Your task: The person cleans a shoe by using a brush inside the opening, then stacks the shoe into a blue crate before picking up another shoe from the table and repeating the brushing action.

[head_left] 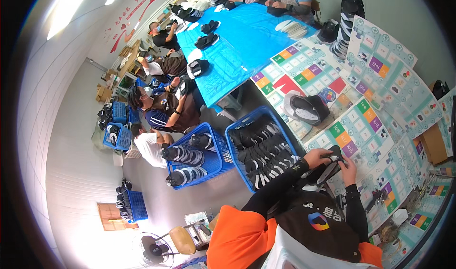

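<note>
My left hand and my right hand both grip a black shoe upper with a pale lining, held just above the near edge of a table covered in colourful printed sheets. My black sleeves come up from the lower edge. Farther along the table lies a second black-and-grey shoe upper, apart from both hands.
A blue basket packed with black-and-white shoe uppers stands left of my hands, another blue basket beside it. Several other people sit working along a blue-covered table farther off. Smaller blue crates and a fan stand on the floor.
</note>
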Tool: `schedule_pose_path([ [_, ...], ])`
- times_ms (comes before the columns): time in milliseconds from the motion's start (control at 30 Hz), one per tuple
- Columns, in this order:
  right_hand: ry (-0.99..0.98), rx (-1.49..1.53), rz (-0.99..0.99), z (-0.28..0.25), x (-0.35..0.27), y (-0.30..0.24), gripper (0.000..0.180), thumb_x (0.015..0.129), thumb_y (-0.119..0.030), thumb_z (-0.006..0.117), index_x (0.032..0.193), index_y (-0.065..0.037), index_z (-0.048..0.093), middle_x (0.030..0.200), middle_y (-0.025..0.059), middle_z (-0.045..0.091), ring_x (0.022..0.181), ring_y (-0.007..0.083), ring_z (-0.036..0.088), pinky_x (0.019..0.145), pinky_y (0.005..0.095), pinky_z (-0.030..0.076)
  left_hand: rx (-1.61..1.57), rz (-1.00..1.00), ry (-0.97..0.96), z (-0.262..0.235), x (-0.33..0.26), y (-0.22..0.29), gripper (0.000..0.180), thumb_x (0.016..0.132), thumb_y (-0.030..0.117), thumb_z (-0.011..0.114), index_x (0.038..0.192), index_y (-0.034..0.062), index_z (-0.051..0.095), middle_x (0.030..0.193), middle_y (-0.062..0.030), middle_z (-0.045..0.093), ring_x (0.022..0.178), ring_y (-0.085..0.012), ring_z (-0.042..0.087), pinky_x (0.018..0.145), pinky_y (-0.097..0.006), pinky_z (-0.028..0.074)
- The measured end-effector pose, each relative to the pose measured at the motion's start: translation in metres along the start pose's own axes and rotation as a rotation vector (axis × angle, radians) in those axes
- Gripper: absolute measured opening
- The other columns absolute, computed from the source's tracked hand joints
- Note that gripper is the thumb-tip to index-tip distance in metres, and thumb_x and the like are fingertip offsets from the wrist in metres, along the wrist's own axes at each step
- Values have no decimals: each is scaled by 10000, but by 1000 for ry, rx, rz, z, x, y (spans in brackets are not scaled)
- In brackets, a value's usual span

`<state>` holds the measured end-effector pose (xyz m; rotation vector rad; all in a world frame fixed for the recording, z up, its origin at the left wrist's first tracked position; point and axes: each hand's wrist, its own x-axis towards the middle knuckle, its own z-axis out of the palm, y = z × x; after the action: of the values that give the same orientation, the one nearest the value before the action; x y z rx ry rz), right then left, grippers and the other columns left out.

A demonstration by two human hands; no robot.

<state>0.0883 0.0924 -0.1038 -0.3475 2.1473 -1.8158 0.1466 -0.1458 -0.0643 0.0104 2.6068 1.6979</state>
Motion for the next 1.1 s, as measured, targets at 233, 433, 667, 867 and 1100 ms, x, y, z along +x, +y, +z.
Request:
schedule_pose_path([
  [233, 43, -98, 88, -7, 0, 36, 248, 964, -114, 710, 1156, 43, 697, 975, 58, 722, 873, 110, 666, 774, 267, 546, 86, -96, 139, 17, -10, -29, 242, 889, 257, 780, 1049, 75, 779, 943, -120, 721, 898, -293, 697, 806, -382, 541],
  [433, 89, 19, 128, 13, 6, 43, 236, 964, -139, 711, 1105, 49, 697, 923, 66, 721, 839, 113, 658, 733, 278, 532, -30, -138, 197, 26, -7, -19, 246, 888, 275, 752, 1008, 61, 779, 902, -170, 682, 868, -338, 676, 762, -411, 524],
  [667, 109, -239, -36, 11, 20, 51, 167, 971, -91, 679, 1033, 63, 658, 866, 68, 697, 792, 129, 642, 730, 295, 521, 177, -87, 249, 27, 9, -55, 238, 893, 300, 712, 986, 90, 775, 856, -181, 690, 857, -379, 669, 785, -458, 526],
  [867, -394, 484, 358, -13, 35, 8, 107, 994, -60, 542, 1079, -64, 607, 927, -24, 630, 845, 85, 620, 784, 233, 512, -606, -459, -48, 7, 28, -79, 186, 988, 220, 647, 994, 54, 733, 825, 4, 701, 745, -133, 648, 737, -329, 524],
  [1100, -96, 477, 415, -25, 9, -144, 258, 958, -44, 547, 1216, -55, 550, 1131, 42, 598, 1063, 182, 598, 915, 337, 510, -46, -354, -72, -18, 46, -35, 412, 995, 307, 576, 1211, -28, 678, 1038, -145, 732, 951, -248, 677, 854, -392, 522],
])
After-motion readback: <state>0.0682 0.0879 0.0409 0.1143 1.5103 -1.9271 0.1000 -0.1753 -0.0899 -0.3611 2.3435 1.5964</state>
